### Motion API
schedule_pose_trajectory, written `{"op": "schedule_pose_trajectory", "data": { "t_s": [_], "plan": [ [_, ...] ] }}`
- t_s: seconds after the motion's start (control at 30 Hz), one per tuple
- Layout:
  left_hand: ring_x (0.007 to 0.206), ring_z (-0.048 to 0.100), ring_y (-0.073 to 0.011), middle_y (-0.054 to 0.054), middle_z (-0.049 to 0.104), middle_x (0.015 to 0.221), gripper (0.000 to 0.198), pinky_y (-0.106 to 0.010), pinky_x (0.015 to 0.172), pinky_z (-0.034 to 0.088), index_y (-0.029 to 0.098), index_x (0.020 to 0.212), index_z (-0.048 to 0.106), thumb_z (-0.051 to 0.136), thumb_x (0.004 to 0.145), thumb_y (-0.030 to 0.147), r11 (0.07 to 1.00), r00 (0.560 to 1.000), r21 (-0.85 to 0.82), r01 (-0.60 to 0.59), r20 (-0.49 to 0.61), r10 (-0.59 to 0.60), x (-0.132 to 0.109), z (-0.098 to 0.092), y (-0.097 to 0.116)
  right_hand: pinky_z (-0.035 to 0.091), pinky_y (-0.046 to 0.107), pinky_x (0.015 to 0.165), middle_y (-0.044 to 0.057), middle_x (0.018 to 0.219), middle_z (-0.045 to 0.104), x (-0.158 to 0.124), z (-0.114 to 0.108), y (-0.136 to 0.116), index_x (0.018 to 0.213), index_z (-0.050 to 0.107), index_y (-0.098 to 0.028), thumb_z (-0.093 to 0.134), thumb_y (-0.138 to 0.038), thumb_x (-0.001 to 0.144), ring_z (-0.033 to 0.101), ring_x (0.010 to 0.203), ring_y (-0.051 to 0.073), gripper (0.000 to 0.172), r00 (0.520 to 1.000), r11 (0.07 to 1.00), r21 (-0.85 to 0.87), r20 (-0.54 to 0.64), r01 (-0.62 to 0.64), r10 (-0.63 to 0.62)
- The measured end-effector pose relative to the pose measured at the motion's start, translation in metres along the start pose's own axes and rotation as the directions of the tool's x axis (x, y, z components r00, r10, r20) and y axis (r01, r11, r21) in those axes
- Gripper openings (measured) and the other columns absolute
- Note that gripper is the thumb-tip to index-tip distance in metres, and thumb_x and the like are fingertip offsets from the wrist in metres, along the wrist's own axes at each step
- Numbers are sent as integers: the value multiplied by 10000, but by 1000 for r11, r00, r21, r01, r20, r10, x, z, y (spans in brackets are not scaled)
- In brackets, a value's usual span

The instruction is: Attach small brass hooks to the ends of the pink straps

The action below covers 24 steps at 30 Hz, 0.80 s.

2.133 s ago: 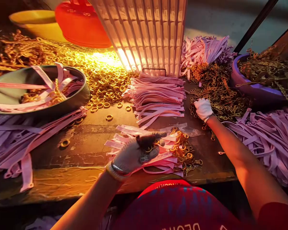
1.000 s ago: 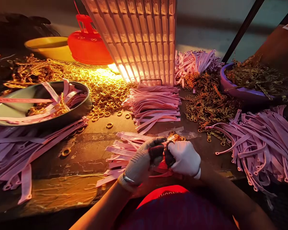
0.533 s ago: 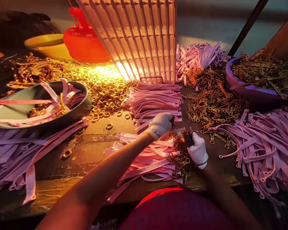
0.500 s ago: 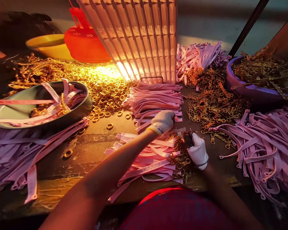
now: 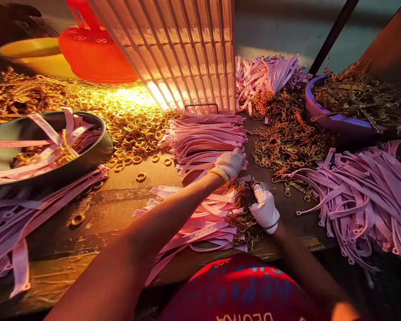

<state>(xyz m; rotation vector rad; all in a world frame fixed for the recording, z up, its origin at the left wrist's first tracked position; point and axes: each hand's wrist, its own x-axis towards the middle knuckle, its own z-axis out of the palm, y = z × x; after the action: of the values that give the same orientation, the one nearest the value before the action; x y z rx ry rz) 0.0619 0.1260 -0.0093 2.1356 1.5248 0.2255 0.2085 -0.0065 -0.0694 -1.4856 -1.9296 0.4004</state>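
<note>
the left hand [image 5: 230,165] lies over the near right end of the stacked pink straps [image 5: 205,133]; its fingers are hidden, so i cannot tell its grip. the right hand [image 5: 264,207] is curled beside gold clasps [image 5: 244,228], its hold unclear. the red shirt [image 5: 237,285] bears pale letters i cannot surely read.

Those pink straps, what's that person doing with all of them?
A person in white gloves is working at a table. The left hand is at the near right edge of the neat row of pink straps. The right hand is by the gold clasps at the end of the front straps. I can't tell what either hand grips. Gold rings lie heaped left of the row.
</note>
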Motion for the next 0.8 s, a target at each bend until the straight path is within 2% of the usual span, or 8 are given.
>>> {"op": "schedule_pose_trajectory", "data": {
  "t_s": [0.17,0.23,0.37,0.47,0.57,0.67,0.73,0.8],
  "plan": [
    [805,652,-200,-107,703,890,151,-274,694,453,134,936,691,599,884,241,994,995,-72,-82,-60,78,-35,-6,7,533,424,919,131,1061,725,0,-15,-4,1206,625,-192,473,-118,834,680,997,285,408,995,992,116,-89,55,-45],
    [660,601,-147,-53,672,788,157,-251,610,432,152,919,665,552,915,261,971,995,-220,-96,-41,89,-61,-9,5,525,433,935,121,1082,713,-1,-24,-11,1230,603,-214,462,-145,871,666,1016,277,392,991,988,131,-117,85,-70],
    [418,398,-86,53,475,536,239,-211,428,313,191,853,570,542,935,414,702,996,-711,45,87,24,-122,-14,0,527,375,819,93,914,679,-5,-33,-35,1095,613,-210,437,-179,914,646,873,249,254,989,986,66,-20,150,-149],
    [397,343,-71,72,407,498,322,-192,389,253,204,767,499,564,920,480,531,992,-838,125,103,-71,-157,-16,-4,483,349,712,93,820,638,-7,-35,-57,969,615,-186,480,-137,836,595,763,245,196,969,961,-139,100,240,-227],
    [388,321,-68,64,429,493,335,-193,376,227,202,757,500,562,912,492,449,983,-876,178,134,-129,-176,-16,-7,437,341,676,104,834,636,-8,-35,-75,939,622,-179,533,-88,734,560,758,244,242,941,880,-345,207,327,-269],
    [391,315,-76,68,412,467,362,-202,390,238,202,743,501,529,926,513,524,980,-829,197,161,-113,-186,-13,-10,365,330,604,93,787,613,-11,-30,-83,888,616,-184,544,-85,767,514,709,223,173,915,770,-496,234,403,-328],
    [443,362,-86,55,447,504,367,-209,433,276,193,723,520,533,929,496,666,994,-737,113,83,-78,-189,-9,-15,313,327,572,81,747,589,-14,-26,-84,856,600,-183,530,-107,849,482,676,211,103,891,690,-570,217,447,-398],
    [541,446,-105,18,561,602,334,-222,508,335,174,728,579,540,931,436,810,999,-586,-16,-35,-6,-190,-5,-20,279,323,559,65,717,568,-17,-20,-84,825,576,-180,510,-127,922,457,653,198,128,872,627,-629,186,459,-453]
  ]
}}
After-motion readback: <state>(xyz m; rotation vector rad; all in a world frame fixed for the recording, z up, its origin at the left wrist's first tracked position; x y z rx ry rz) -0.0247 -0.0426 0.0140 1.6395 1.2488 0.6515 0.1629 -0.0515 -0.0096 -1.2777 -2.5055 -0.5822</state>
